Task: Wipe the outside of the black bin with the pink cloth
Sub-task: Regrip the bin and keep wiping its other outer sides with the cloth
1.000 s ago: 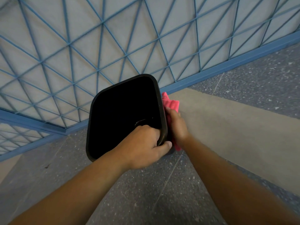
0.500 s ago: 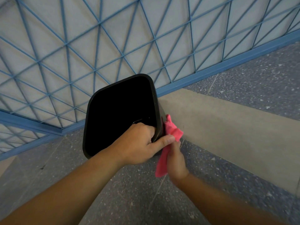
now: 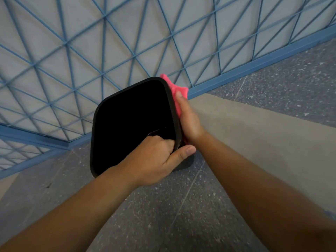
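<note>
The black bin (image 3: 112, 113) is seen from above, its dark opening facing me, standing on the speckled floor. My left hand (image 3: 154, 160) grips its near right rim, fingers curled inside and thumb on the outside. My right hand (image 3: 189, 119) presses the pink cloth (image 3: 175, 90) flat against the bin's right outer wall, fingers stretched toward the far corner. The cloth sticks out past my fingertips at the far right corner of the rim. The wall under the cloth is hidden.
A blue metal lattice fence (image 3: 127, 51) runs behind the bin, with a blue base rail (image 3: 254, 68). A grey concrete strip (image 3: 263, 135) crosses the floor on the right. Speckled grey floor (image 3: 172, 215) lies in front.
My right hand with the pink cloth has slid from low beside the near corner up along the right wall to the far corner. My left hand keeps its grip on the rim.
</note>
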Demonstrator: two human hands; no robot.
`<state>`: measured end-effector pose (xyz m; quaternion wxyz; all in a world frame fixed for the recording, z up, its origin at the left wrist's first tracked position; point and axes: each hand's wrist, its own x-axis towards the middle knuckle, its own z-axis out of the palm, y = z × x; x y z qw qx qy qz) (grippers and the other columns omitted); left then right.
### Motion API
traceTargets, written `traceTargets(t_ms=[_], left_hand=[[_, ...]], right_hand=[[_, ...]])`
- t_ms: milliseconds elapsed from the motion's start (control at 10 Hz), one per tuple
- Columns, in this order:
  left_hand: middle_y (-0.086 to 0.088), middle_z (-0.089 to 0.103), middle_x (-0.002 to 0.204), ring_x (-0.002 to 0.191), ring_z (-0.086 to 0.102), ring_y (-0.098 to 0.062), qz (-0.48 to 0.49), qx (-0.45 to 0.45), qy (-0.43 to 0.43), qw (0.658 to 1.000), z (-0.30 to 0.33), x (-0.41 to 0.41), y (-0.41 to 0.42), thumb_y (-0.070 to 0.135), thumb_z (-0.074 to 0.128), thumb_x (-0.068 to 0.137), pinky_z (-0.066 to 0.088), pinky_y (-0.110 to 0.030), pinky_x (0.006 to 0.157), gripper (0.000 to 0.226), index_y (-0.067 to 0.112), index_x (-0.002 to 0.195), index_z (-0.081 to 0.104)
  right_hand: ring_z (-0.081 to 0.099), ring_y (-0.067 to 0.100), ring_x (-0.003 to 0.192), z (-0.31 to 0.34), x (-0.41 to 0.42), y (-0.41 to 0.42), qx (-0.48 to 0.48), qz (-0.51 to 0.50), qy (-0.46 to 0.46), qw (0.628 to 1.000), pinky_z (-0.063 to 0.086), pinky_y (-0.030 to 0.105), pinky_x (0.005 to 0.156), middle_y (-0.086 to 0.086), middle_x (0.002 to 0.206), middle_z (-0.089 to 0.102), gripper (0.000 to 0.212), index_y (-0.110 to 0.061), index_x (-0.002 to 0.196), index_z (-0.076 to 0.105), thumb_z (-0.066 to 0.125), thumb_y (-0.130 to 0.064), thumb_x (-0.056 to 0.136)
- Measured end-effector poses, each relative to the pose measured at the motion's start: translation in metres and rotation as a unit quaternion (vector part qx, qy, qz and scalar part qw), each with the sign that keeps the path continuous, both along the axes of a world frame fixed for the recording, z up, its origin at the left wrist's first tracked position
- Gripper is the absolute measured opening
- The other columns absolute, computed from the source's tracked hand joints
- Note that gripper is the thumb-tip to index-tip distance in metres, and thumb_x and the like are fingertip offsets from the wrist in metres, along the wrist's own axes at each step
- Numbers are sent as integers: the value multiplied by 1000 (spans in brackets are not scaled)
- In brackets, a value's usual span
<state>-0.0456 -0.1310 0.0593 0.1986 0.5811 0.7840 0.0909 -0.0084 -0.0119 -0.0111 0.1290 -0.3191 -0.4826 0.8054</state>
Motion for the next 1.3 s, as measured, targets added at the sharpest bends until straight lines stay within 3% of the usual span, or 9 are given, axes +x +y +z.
traceTargets(t_ms=[100, 200, 300, 500, 600, 800, 900, 1100, 1300], left_hand=[[7, 38, 46, 45, 46, -12, 1, -4, -4, 1000, 1, 1, 1, 68, 27, 92, 31, -23, 50, 57, 26, 54, 37], [8, 39, 47, 46, 44, -9, -4, -6, 15, 1000, 1, 1, 0, 64, 28, 92, 34, -26, 51, 55, 25, 55, 39], [8, 40, 47, 45, 44, -9, 0, -7, 24, 1000, 2, 2, 0, 64, 27, 91, 31, -25, 51, 58, 21, 55, 45], [10, 39, 46, 45, 45, -9, 8, 1, 53, 999, 4, 4, -2, 64, 24, 93, 34, -30, 54, 56, 27, 52, 35], [9, 42, 46, 47, 50, -14, 8, 13, 75, 997, 4, 5, -2, 63, 16, 94, 38, -33, 53, 58, 27, 53, 37], [6, 36, 42, 41, 42, -12, 12, 42, 76, 996, 5, 8, -2, 47, 23, 100, 29, -32, 50, 55, 27, 49, 32], [5, 38, 44, 42, 43, -15, 17, 53, 81, 995, 4, 8, -4, 46, 23, 100, 30, -33, 52, 55, 26, 50, 34], [4, 42, 49, 47, 46, -16, 1, 43, 108, 993, 5, 0, -21, 53, 18, 100, 36, -37, 53, 54, 27, 54, 33], [6, 46, 60, 63, 54, -21, 17, 28, 105, 994, 8, 6, -32, 51, 18, 101, 44, -40, 64, 47, 30, 62, 34]], right_hand=[[56, 22, 139, -30, -45, 19, -62, -23, 108, 992, 31, 48, 129, 7, 144, 64, 68, -18, 144, 61, 53, -67, 98], [70, 9, 109, -51, -49, 21, -137, -17, 159, 978, 43, 36, 118, -2, 109, 78, 48, -13, 126, 66, 35, -47, 111], [74, 21, 102, -78, -42, 15, -155, -16, 114, 981, 48, 47, 115, 7, 98, 80, 57, -21, 110, 74, 31, -59, 110], [43, 28, 152, -150, -19, -16, -151, -50, 58, 986, 27, 57, 129, 6, 163, 46, 91, -46, 151, 52, 60, -93, 73], [39, 30, 153, -159, -5, -33, -157, -75, 17, 985, 25, 63, 128, 4, 169, 37, 98, -57, 149, 50, 56, -102, 63], [32, 27, 157, -100, 44, -81, -69, -97, -71, 990, 23, 52, 131, 3, 170, 35, 81, -31, 164, 35, 33, -79, 98], [7, 26, 164, -99, 61, -92, -56, -68, -70, 994, 7, 50, 131, 4, 176, 12, 59, -31, 169, 18, 26, -50, 113], [48, 34, 147, -98, 86, -76, -18, -93, -43, 995, 41, 65, 118, 11, 155, 54, 88, -25, 152, 53, 40, -80, 85], [50, 25, 143, -59, 70, -58, 266, -185, 73, 943, 36, 57, 121, -3, 152, 55, 54, -21, 151, 53, 37, -48, 107]])
